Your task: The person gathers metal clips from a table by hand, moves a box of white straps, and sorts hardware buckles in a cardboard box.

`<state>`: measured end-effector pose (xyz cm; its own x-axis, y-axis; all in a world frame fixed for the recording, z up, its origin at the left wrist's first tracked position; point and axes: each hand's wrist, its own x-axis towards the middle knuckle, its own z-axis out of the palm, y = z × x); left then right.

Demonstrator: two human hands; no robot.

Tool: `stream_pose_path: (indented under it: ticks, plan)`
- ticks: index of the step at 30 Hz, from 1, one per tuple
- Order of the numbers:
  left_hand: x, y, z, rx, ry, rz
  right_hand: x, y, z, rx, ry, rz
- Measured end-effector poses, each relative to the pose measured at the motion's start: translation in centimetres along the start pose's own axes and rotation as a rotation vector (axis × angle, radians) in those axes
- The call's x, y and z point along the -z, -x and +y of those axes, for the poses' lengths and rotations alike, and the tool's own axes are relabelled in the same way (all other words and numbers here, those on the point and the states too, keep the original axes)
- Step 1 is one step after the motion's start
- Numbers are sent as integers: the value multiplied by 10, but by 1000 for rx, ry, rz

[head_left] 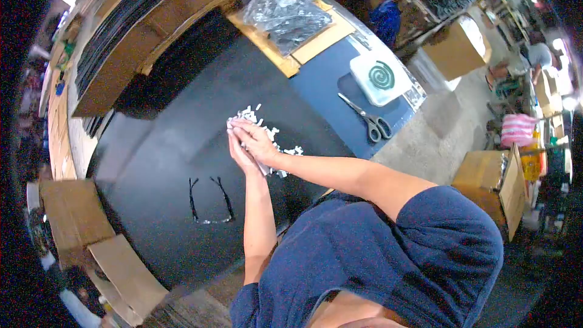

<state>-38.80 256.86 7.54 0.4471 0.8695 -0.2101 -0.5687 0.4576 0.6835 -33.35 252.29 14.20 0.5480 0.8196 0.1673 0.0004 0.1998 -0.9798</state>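
On the black tabletop [182,127], my left hand [239,153] and my right hand [258,141] are brought together, palms facing and fingers long and close together. Small white pieces [273,135], short and strip-like, lie in a loose heap along my right hand and under its wrist. A few white bits show at the fingertips, between the two hands. What else lies between the palms is hidden. To the left of my left forearm, a pair of glasses [212,222] rests with its temples unfolded.
Black-handled scissors [367,118] and a white tray [364,79] with a green coil [381,75] lie on a blue surface [316,97] at the right. Behind is a clear plastic bag [285,15]. Cardboard boxes [76,212] border the left; another box [483,176] stands right.
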Motion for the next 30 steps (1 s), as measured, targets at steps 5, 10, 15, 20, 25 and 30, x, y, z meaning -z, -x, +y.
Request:
stream_pose_path:
  ticks: [5,10,15,20,25,30]
  plan:
    - [-57,30,33,-113,4,241,7,2,-33,-117,44,-58]
    - [-90,56,55,-371,-22,306,-5,-1,-63,-110,-63,-202]
    - [-96,76,64,-498,130,441,-15,14,-97,-26,-20,-450]
    - [-96,109,65,-715,277,512,-17,28,-85,15,-142,-664]
    - [-101,172,52,-886,230,699,-4,79,-103,20,-217,-873]
    - [-90,249,25,-1164,179,860,14,155,-118,-33,-264,-1089]
